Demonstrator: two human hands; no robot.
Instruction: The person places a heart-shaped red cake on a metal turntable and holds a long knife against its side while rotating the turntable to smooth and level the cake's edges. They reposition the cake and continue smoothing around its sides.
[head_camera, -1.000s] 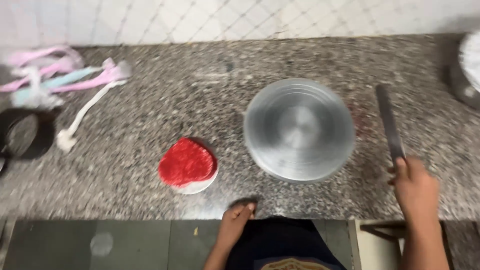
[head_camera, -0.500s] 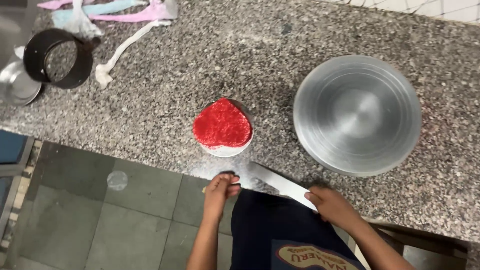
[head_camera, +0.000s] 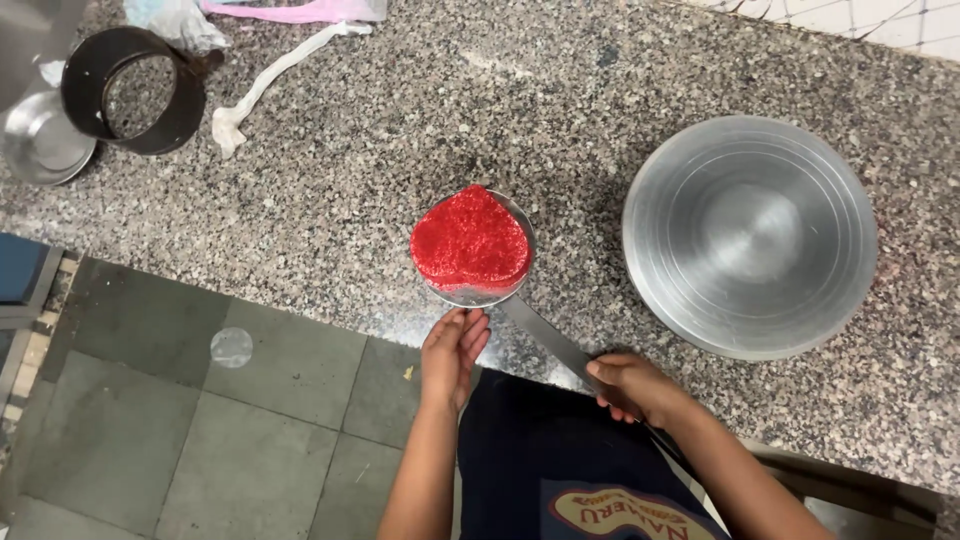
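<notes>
— Hands now? What's changing?

— Left hand (head_camera: 455, 350), fingers loosely extended, is touching the silver board (head_camera: 478, 297) under the red heart cake (head_camera: 470, 240), near the counter's (head_camera: 400, 150) edge. Right hand (head_camera: 632, 388) is gripping the long spatula (head_camera: 545, 335); its blade is now reaching under the board, closer than before.

— Beyond?

— Turntable (head_camera: 750, 235) is sitting right; black ring (head_camera: 133, 90) far left.

One head-worn camera looked steeply down (slightly tilted) from close above at the granite counter (head_camera: 620, 110) edge and floor (head_camera: 180, 430).
</notes>
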